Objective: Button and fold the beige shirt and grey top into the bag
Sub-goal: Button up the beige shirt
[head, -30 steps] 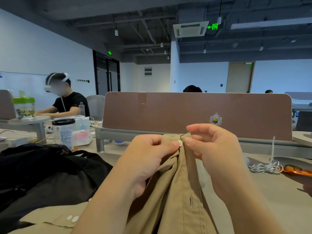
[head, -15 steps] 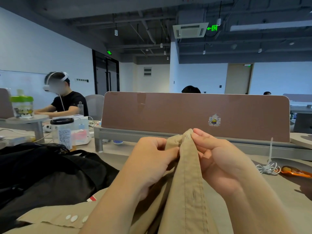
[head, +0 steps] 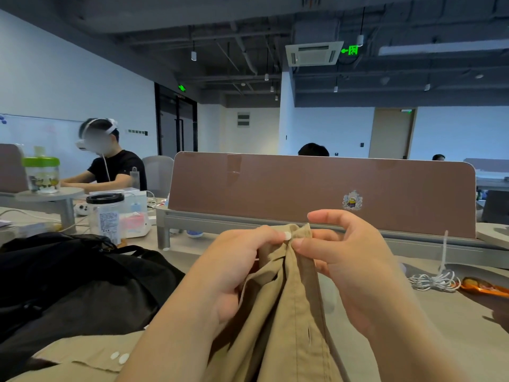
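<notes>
At nine o'clock a black bag [head: 68, 277] lies on the bench [head: 454, 312]. The left hand [head: 237, 268] pinches a white button [head: 287, 235] at its fingertips. The beige shirt [head: 289, 312] hangs between both hands, its front band running from twelve to six o'clock. The right hand [head: 355, 268], palm leftward, pinches the band's top edge.

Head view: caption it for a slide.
Both hands, left and right, work a white button on the beige shirt.
</notes>
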### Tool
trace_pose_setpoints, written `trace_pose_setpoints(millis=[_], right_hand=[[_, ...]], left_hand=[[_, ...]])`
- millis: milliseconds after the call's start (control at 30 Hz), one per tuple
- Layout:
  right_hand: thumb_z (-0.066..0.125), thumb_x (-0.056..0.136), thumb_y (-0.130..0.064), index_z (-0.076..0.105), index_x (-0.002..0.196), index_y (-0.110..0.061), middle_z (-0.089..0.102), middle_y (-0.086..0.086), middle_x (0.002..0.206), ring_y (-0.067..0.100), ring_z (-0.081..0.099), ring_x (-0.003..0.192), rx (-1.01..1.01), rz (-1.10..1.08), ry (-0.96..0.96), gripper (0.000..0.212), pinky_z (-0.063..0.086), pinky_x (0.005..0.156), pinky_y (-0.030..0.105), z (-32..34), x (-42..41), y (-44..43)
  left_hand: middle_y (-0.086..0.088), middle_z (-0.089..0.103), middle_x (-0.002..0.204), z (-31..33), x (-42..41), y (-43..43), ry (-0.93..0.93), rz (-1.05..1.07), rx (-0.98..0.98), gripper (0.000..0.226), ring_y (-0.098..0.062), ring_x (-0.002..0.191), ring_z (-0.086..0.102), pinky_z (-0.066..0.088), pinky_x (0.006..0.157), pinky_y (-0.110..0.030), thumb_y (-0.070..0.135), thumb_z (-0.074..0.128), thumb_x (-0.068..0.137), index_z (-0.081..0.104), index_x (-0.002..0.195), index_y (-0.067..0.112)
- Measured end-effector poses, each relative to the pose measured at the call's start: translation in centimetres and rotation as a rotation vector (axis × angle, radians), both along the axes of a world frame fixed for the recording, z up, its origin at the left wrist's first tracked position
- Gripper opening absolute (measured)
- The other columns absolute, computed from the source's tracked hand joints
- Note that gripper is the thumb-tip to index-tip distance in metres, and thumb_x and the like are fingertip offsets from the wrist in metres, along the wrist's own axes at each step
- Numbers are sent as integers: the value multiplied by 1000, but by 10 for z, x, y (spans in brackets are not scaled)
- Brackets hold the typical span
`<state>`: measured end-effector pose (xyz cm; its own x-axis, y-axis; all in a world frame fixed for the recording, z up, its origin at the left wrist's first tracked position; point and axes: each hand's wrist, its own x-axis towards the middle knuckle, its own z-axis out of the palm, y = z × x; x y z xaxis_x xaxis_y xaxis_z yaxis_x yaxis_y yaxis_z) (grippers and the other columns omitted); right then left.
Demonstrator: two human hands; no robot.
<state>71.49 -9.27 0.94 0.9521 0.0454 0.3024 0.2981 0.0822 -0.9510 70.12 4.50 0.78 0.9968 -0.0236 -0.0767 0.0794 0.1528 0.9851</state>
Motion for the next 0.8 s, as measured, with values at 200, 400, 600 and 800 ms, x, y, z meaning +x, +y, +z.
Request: trace_pose_setpoints(millis=[200, 400, 600, 800], right_hand=[[68, 79, 4, 63, 99, -16, 74, 10, 81, 19, 72, 64, 112, 42, 82, 29, 56, 55, 27, 0, 2, -6], [68, 79, 1, 65, 96, -14, 74, 10, 81, 16, 70, 60, 170, 43, 140, 23, 53, 51, 24, 0, 6, -10], [70, 79, -5, 66, 93, -12, 73, 8, 81, 14, 69, 63, 96, 54, 88, 16, 53, 52, 22, 0, 6, -10], [67, 80, 1, 65, 96, -7, 74, 11, 84, 16, 72, 66, 142, 123, 121, 18, 57, 57, 25, -1, 8, -13]], left_hand=[[-9, 64, 65, -1, -2, -2, -127, 29, 58, 11, -21, 61, 58, 49, 60, -30, 17, 70, 80, 74, 72, 11], [-8, 70, 65, 0, -5, -7, -183, 59, 112, 10, -14, 54, 62, 53, 51, -22, 15, 72, 79, 75, 77, 6], [-9, 73, 70, 0, -3, -3, -223, 68, 184, 9, -17, 61, 66, 54, 64, -31, 19, 73, 78, 77, 75, 11], [-17, 73, 81, 0, -3, 1, -150, -21, 60, 14, -24, 70, 66, 56, 67, -31, 13, 70, 80, 76, 86, 3]])
